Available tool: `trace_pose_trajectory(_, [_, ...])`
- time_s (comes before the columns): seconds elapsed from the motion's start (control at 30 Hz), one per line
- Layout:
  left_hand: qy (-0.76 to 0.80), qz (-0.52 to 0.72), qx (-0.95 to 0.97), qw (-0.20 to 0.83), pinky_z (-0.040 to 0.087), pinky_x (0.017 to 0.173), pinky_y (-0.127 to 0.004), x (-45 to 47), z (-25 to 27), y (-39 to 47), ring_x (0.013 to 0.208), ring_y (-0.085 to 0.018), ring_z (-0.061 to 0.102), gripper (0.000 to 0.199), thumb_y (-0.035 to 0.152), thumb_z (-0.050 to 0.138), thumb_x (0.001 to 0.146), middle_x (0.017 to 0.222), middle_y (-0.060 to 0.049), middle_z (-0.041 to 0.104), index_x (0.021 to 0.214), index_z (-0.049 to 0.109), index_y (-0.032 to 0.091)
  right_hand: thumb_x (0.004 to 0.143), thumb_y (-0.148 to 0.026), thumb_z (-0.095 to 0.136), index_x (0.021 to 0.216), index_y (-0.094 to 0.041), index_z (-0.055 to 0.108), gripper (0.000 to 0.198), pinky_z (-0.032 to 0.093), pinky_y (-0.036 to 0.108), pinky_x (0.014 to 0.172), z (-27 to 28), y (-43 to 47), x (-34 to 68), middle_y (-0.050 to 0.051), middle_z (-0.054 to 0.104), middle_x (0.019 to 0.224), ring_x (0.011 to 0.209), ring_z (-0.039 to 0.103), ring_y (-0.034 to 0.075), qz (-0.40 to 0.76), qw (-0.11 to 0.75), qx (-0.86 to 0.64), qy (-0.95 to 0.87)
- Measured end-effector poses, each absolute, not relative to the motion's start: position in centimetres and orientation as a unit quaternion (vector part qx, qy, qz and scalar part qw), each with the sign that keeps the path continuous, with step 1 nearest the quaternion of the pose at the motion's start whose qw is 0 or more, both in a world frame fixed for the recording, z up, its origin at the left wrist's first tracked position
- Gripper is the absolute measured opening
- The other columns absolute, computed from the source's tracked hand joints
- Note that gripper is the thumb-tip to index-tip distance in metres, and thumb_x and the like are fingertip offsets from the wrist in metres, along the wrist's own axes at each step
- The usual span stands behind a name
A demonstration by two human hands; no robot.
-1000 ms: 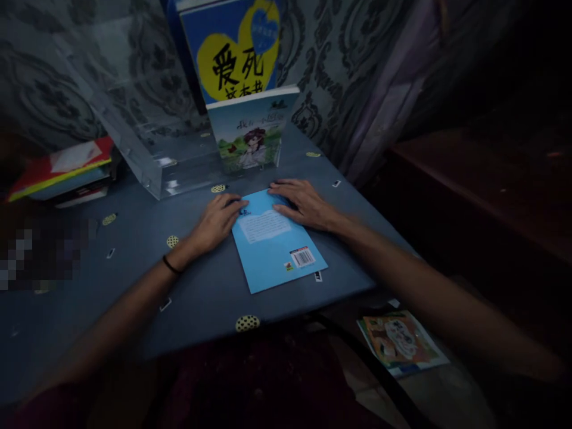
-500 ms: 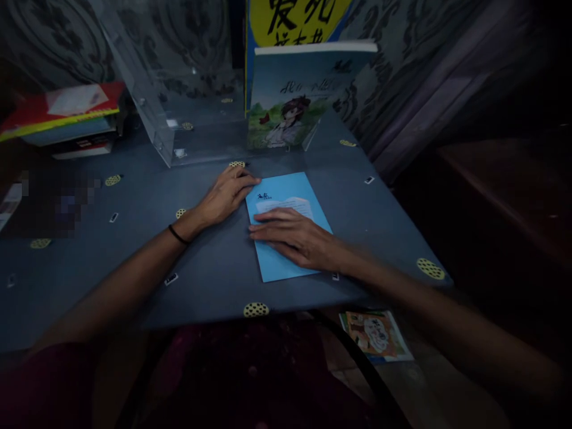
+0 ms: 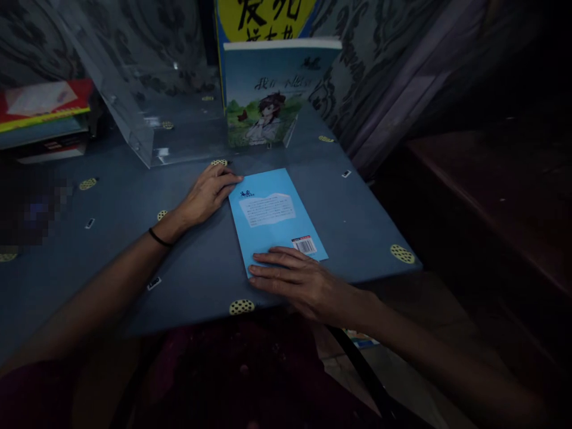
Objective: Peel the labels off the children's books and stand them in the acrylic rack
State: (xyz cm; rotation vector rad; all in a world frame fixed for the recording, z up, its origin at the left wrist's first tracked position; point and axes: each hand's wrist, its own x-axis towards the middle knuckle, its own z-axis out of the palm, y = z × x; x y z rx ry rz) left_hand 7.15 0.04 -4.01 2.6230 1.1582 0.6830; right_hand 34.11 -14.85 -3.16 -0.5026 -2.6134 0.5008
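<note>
A light blue book [image 3: 268,211] lies flat on the table, its back cover up, with a white text panel and a barcode showing. My left hand [image 3: 209,195] rests at the book's upper left corner, fingers loosely stretched and the thumb touching the cover edge. Across the book's lower end lies my right hand [image 3: 299,283], flat with its fingers extended toward the left and nothing held in it. The lower right part of the book is hidden under that hand.
Behind the blue book, a picture-covered book [image 3: 272,95] stands upright before a taller yellow and blue one [image 3: 272,21]. A clear plastic stand [image 3: 129,119] is left of them. Stacked books [image 3: 44,113] lie at far left. The patterned table [image 3: 357,238] ends at right and front.
My right hand has slid down over the cover toward the book's near end, uncovering the text panel and barcode. My left hand stays at the corner. The view has shifted slightly right.
</note>
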Motion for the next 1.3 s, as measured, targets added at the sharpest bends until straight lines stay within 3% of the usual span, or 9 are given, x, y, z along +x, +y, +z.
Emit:
trace_pose_trajectory(0.2, [0.382,0.240,0.887,0.097,0.047,0.100,-0.044,7.2,-4.0,0.1,0.114,-0.026,0.058,0.037,0.033,0.043,0.104,0.119,-0.011,0.065,0.124,0.069,0.017,0.100,-0.004,0.049,0.150,-0.024,0.047,0.054,0.049,0.047,0.115,-4.0,-16.6,38.2,0.006,0.067,0.138,0.141,0.051,0.019,0.174,0.307,-0.281,-0.892])
trace_pose_trajectory(0.37, [0.387,0.241,0.885,0.094,0.048,0.097,-0.043,7.3,-4.0,0.0,0.108,-0.025,0.059,0.037,0.035,0.041,0.105,0.115,-0.010,0.065,0.123,0.069,0.020,0.098,-0.007,0.054,0.142,-0.029,0.057,0.050,0.062,0.041,0.095,-3.8,-17.1,40.3,0.005,0.074,0.123,0.121,0.067,0.023,0.146,0.342,-0.386,-0.844])
trace_pose_trajectory(0.5, [0.383,0.253,0.884,0.083,0.049,0.094,-0.043,7.5,-4.2,-0.2,0.107,-0.025,0.058,0.036,0.031,0.041,0.104,0.114,-0.011,0.065,0.122,0.069,0.018,0.101,-0.032,0.056,0.125,-0.025,0.067,0.028,0.059,0.050,0.087,-4.4,-16.4,40.2,0.010,0.074,0.110,0.100,0.069,0.029,0.075,0.310,-0.499,-0.806])
trace_pose_trajectory(0.63, [0.397,0.256,0.879,0.058,0.049,0.093,-0.041,7.8,-4.6,-0.7,0.106,-0.025,0.057,0.035,0.029,0.040,0.104,0.113,-0.012,0.063,0.122,0.068,0.018,0.099,-0.052,0.053,0.110,-0.021,0.065,0.035,0.054,0.052,0.082,-4.8,-15.3,39.4,0.013,0.067,0.101,0.094,0.062,0.032,0.045,0.270,-0.580,-0.767])
trace_pose_trajectory(0.83, [0.442,0.207,0.872,0.027,0.047,0.086,-0.039,8.8,-4.5,-1.7,0.098,-0.025,0.052,0.036,0.022,0.037,0.104,0.109,-0.011,0.060,0.128,0.063,0.018,0.095,-0.052,0.057,0.102,-0.023,0.060,0.030,0.053,0.050,0.088,-4.5,-14.5,37.0,0.011,0.064,0.108,0.102,0.061,0.031,0.136,0.296,-0.570,-0.754])
trace_pose_trajectory(1.03, [0.482,0.112,0.869,0.020,0.044,0.091,-0.040,9.6,-3.9,-2.5,0.109,-0.027,0.049,0.034,0.018,0.040,0.102,0.122,-0.012,0.054,0.131,0.057,0.021,0.085,-0.057,0.062,0.094,-0.023,0.063,0.035,0.050,0.059,0.099,-4.8,-13.9,36.0,0.015,0.064,0.120,0.116,0.060,0.035,0.232,0.321,-0.597,-0.697])
trace_pose_trajectory(1.2, [0.493,0.130,0.860,0.021,0.045,0.092,-0.041,9.9,-3.6,-2.9,0.110,-0.029,0.049,0.028,0.017,0.043,0.100,0.118,-0.013,0.055,0.122,0.060,0.018,0.078,-0.058,0.064,0.090,-0.023,0.064,0.037,0.047,0.058,0.106,-3.2,-13.6,35.9,0.014,0.067,0.128,0.122,0.062,0.036,0.331,0.302,-0.615,-0.649])
trace_pose_trajectory(1.3, [0.495,0.143,0.856,0.029,0.046,0.091,-0.041,9.9,-3.7,-3.0,0.109,-0.029,0.051,0.025,0.018,0.043,0.100,0.116,-0.013,0.056,0.119,0.060,0.019,0.075,-0.058,0.067,0.088,-0.023,0.065,0.037,0.052,0.054,0.100,-2.2,-13.8,35.3,0.013,0.071,0.120,0.115,0.066,0.035,0.387,0.321,-0.601,-0.621])
